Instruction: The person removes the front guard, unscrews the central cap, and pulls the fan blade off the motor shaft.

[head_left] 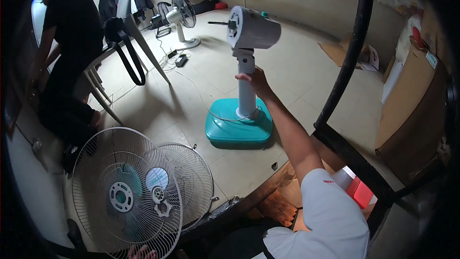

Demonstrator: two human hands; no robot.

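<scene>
My right hand (256,82) is wrapped round the grey post (247,97) of a pedestal fan. The post stands upright on a teal base (239,132) with a pale cord lying over it. On top sits the bare motor housing (258,28), its thin shaft sticking out to the left, with no blade or cage on it. At the bottom edge, my left hand (142,252) grips the lower rim of a round wire fan grille (91,196), partly hidden by the wires. A second wire grille (203,177) overlaps it. Something teal shows through the wires.
A person in dark clothes (72,24) stands at the left by a chair (155,64) with a black strap. Farther back are an assembled fan (179,31) and a black adapter (181,60) among cords. A black metal rail (347,62) and cardboard (407,100) stand at the right.
</scene>
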